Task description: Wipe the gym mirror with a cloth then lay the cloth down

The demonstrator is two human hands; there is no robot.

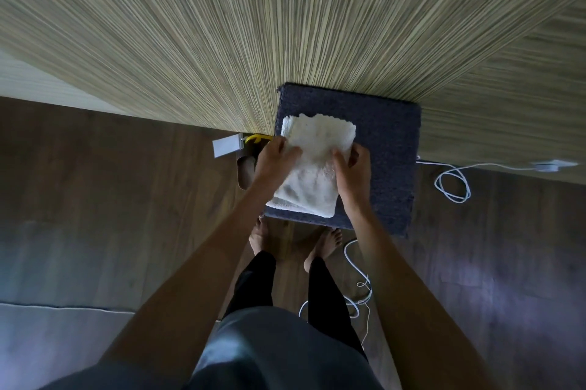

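Note:
A folded white cloth (314, 164) lies on top of a dark blue-grey padded stool (390, 142) that stands against a wood-grain wall panel (285, 34). The cloth's near left corner hangs a little over the stool's front edge. My left hand (274, 162) rests on the cloth's left side with its fingers laid over the fabric. My right hand (353, 172) is at the cloth's right edge, and the edge runs between its thumb and fingers. No mirror is in view.
A white cable (453, 183) loops on the dark wooden floor right of the stool, leading to a white adapter (553, 166); more cable (361, 281) lies by my bare feet (323, 245). A slipper (245, 172), a yellow object (255, 138) and a white box (226, 146) sit left of the stool.

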